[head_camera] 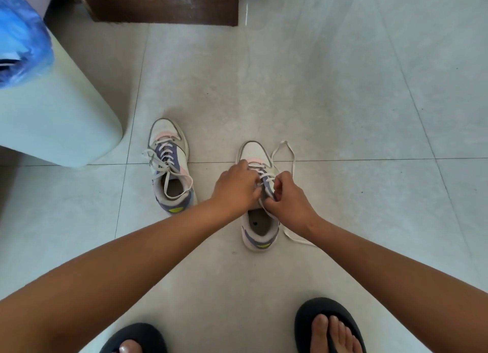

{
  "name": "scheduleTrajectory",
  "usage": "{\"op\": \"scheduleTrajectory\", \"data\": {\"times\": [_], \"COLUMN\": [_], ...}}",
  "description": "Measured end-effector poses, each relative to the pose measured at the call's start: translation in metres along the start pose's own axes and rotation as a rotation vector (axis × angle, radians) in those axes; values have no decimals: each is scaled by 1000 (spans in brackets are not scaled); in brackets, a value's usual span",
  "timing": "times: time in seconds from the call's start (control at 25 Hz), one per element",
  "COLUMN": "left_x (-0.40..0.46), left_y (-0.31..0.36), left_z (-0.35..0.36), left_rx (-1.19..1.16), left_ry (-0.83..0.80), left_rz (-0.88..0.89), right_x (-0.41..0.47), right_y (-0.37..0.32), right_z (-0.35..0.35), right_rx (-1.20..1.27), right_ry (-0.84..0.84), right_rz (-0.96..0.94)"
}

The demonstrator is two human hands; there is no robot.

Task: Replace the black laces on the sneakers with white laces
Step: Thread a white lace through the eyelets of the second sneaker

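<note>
While both bare arms reach down from the bottom of the head view, two white low-top sneakers with purple panels and pink accents stand on the pale grey tiled floor [343,88], well apart, side by side. Long axes run near-vertical in frame: toes point away from the person, heels with yellow tabs face the black sandals [330,323].

Left-side sneaker [170,167]: fully laced with a white flat lace [163,165], loose ends draped over the collar into the opening.

Right-side sneaker [257,220]: both hands over its tongue area. Left hand [235,186] curled, fingers pressed together on the upper eyelets; what it pinches is hidden. Right hand [285,194] closed, pinching the second white lace [284,151] at the tongue. That lace loops out past the toe on the right, another strand trails on the floor beside the heel.

Pale green bin [52,120] with blue liner sits far left, brown wooden cabinet [163,3] at top.
</note>
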State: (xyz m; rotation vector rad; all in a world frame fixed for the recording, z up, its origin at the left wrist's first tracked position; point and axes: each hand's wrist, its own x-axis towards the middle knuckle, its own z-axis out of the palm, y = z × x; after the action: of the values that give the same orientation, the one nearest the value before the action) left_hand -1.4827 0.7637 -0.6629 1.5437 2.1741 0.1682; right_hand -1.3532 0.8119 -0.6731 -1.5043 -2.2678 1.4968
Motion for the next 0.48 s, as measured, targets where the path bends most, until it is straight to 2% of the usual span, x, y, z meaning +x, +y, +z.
{"op": "scheduleTrajectory", "data": {"times": [0.16,0.32,0.4,0.48], "left_x": [27,14,-5,-40], "left_y": [9,10,3,-12], "left_z": [13,-3,-22,-46], "left_rx": [197,272,238,95], "left_ry": [10,-4,2,-111], "left_rz": [-15,100,174,300], "right_x": [-1,-2,-2,0], "right_y": [-2,-3,-1,1], "right_z": [-2,0,0,-1], "right_rx": [-7,38,49,56], "right_ry": [-4,40,66,84], "right_rz": [-3,55,97,123]}}
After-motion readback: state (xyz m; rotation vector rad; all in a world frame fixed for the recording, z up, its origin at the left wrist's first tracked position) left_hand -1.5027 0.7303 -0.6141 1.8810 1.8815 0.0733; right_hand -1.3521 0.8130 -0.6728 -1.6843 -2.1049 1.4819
